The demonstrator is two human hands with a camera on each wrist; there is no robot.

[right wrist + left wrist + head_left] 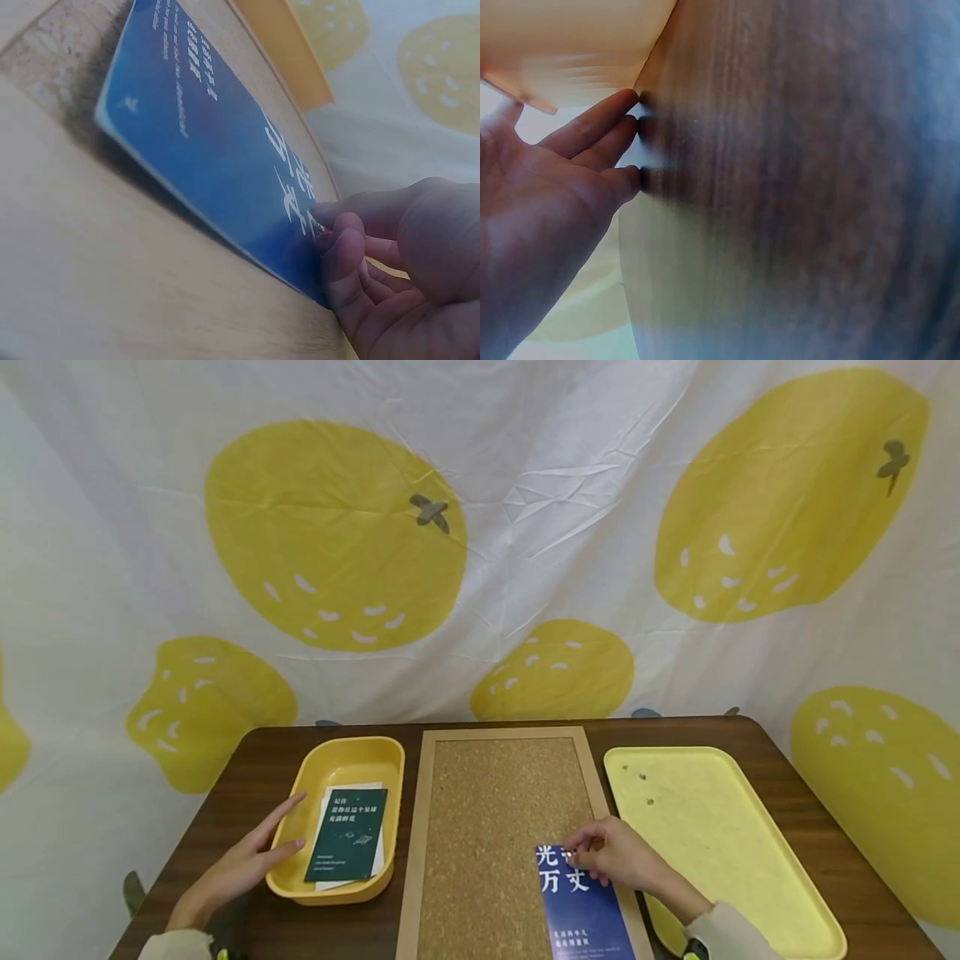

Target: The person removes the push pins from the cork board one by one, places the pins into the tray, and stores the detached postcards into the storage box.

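A blue card (585, 914) with white lettering lies on the lower right of a cork board (495, 827), partly over its wooden frame. At the card's top edge my right hand (611, 856) pinches a small pushpin (319, 229), mostly hidden by the fingertips, against the card. My left hand (243, 864) rests at the left side of a yellow basin (352, 750), fingers spread and fairly straight, thumb over the rim. The left wrist view shows its other fingertips (626, 124) touching the brown table below the basin. Inside the basin lies a dark green card (348, 835) on white ones.
To the right of the board lies a pale yellow tray (720, 835) with several tiny dark pieces (642, 776) near its far left corner. Everything stands on a dark wooden table (255, 777). Behind it hangs a white curtain (525, 568) printed with lemons.
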